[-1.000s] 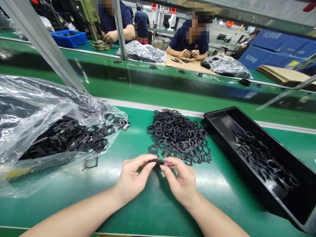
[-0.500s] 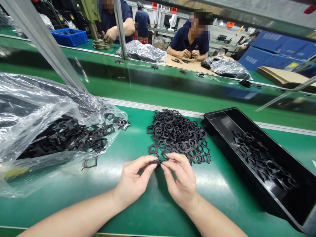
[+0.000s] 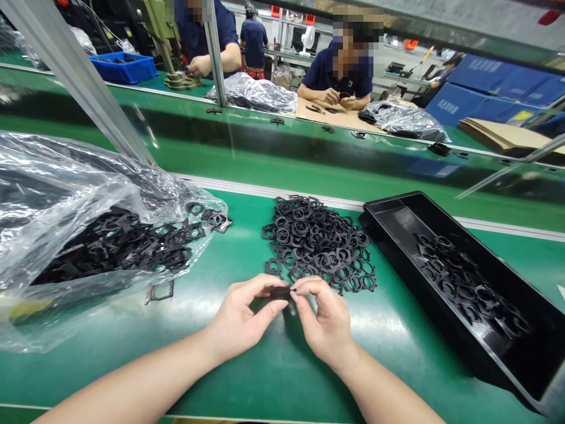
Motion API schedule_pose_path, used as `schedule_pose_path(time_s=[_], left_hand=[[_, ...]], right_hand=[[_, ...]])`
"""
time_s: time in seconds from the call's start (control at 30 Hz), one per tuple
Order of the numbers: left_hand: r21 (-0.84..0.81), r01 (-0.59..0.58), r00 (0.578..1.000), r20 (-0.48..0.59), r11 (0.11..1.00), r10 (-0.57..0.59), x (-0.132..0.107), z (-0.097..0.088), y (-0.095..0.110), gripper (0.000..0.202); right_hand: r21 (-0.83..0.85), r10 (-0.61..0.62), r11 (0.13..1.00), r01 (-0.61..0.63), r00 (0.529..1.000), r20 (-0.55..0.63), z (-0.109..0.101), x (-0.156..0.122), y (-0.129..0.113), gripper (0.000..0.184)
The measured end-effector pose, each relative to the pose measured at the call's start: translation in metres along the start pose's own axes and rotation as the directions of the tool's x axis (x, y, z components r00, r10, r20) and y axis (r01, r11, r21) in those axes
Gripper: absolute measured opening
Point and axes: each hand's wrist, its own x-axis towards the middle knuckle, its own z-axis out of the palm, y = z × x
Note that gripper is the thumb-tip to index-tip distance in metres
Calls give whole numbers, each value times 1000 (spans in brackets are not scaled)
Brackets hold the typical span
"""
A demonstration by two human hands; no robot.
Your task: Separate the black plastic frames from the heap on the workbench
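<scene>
Between both hands, a small black plastic part [image 3: 279, 292] is held nearly edge-on above the green bench. My left hand [image 3: 242, 315] grips its left side between thumb and fingers. The fingertips of my right hand [image 3: 324, 315] pinch its right end; they cover that end. Just beyond the hands lies a heap of black ring-shaped plastic frames [image 3: 315, 238]. To the left, a clear plastic bag [image 3: 66, 194] lies open, with many flat black parts [image 3: 132, 241] spilling from its mouth. One loose square frame [image 3: 159, 291] rests by the bag's edge.
A long black tray [image 3: 441, 318] holding several black parts stands at right. Behind the bench runs a green belt [image 3: 265, 159] with a metal post [image 3: 88, 76] at left. Across it, a co-worker [image 3: 339, 76] handles a black piece; another person [image 3: 225, 47] works near a blue bin [image 3: 123, 68].
The black part has tilted so that more of its face shows. My right fingers have closed in at its right end, and my left hand has shifted slightly right.
</scene>
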Motion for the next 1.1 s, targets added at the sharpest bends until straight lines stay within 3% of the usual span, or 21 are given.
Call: schedule_pose_path(time_s=[0.13,0.2,0.3,0.4,0.47,0.8,1.1], left_hand=[[178,-160,987,65,971,150,4,-4,1,24],[128,-126,992,48,984,120,5,-4,2,23],[-192,103,992,-48,976,-114,8,-4,4,16],[-531,265,948,-7,805,-317,11,-4,4,18],[-612,292,934,17,735,-357,12,-2,4,18],[-587,278,944,19,761,-330,5,8,2,15],[-546,276,946,10,791,-323,2,9,5,16]], right_hand=[[-25,-182,982,186,977,110,-2,1,0,23],[-26,-184,982,186,981,66,-3,2,-3,25],[-71,-137,988,135,990,-30,-3,4,-6,24],[-135,-127,983,123,992,-22,0,4,-6,20],[-166,-127,978,124,992,-9,3,3,-5,20],[-212,-150,968,133,987,-62,9,4,-5,18],[-138,-142,982,132,988,-65,10,2,-5,22]])
